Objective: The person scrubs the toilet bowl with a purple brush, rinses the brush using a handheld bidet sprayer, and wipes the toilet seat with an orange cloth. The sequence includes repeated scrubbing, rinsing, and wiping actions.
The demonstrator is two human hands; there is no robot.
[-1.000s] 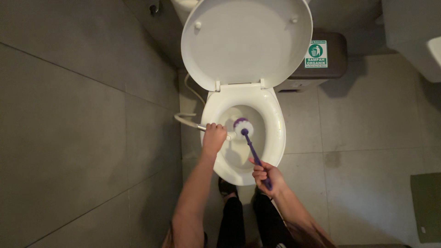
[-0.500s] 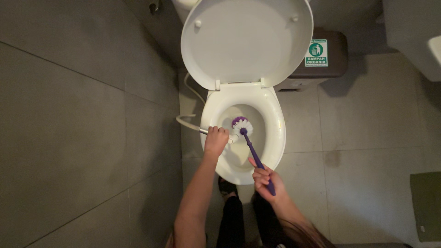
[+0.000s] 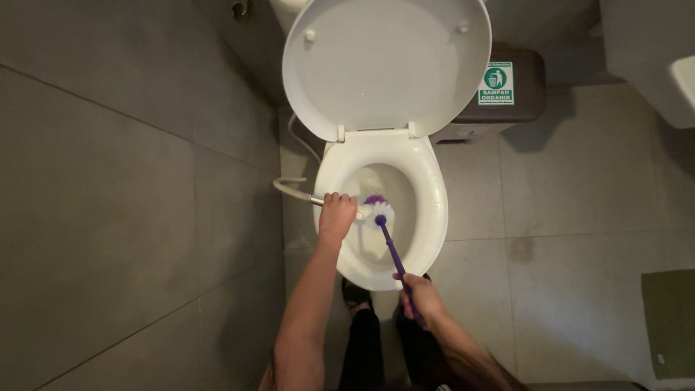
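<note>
- Toilet brush (image 3: pixel 389 235): purple handle, white and purple bristle head, sitting inside the toilet bowl (image 3: pixel 433 210) just beyond the left fingertips, against the near-left inner wall.
- Right hand (image 3: pixel 418 297) is gripping the handle's near end, fingers wrapped tight around it; bristles lying well ahead of those fingers.
- Left hand (image 3: pixel 337 216) is clenching a spray nozzle (image 3: pixel 360 213), its tip poking out past the fingers, almost touching the bristles; hose (image 3: pixel 292 190) trailing off behind the knuckles.
- Judgement: keep the spray low and aimed down into the bowl, work bristles under the rim with short strokes, to limit splashing.
- Lid (image 3: pixel 385 65) standing raised, far beyond both hands; brown bin (image 3: pixel 507 87) beside it.
</note>
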